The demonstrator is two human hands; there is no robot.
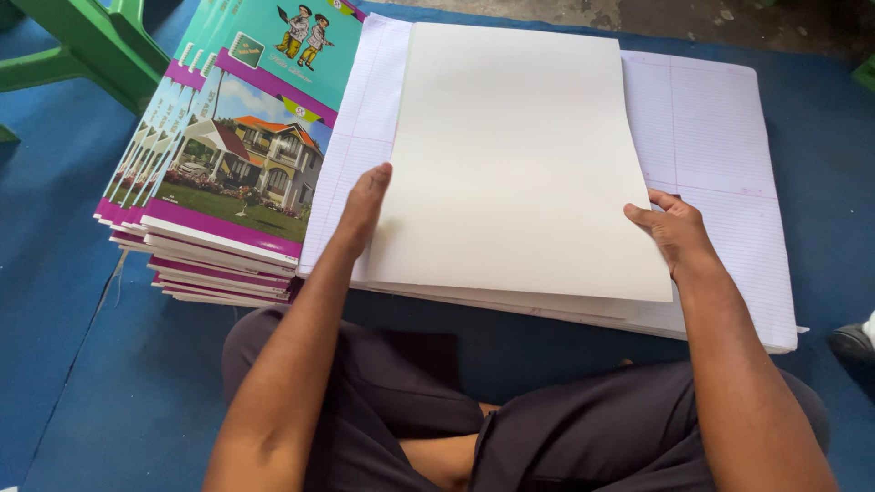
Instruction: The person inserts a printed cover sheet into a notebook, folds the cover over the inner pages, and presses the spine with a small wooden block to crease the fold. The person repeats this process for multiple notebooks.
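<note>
Head view: I'm cross-legged on the blue mat (82,364). My left hand (363,205) grips the left edge of a plain cream sheet (515,155), fingers tucked under it, thumb side up. My right hand (673,230) pinches the same sheet at its lower right edge, fingers curled underneath. The sheet is blank, matte and unruled, portrait, slightly skewed, with its near edge lifted a little. It lies on a pile of ruled white paper (720,137) with pink margin lines, which sticks out wider on the right. Just beside, left: a staggered stack of exercise books (228,182) with teal and purple covers showing a house picture. Green plastic furniture legs (87,50) top left.
</note>
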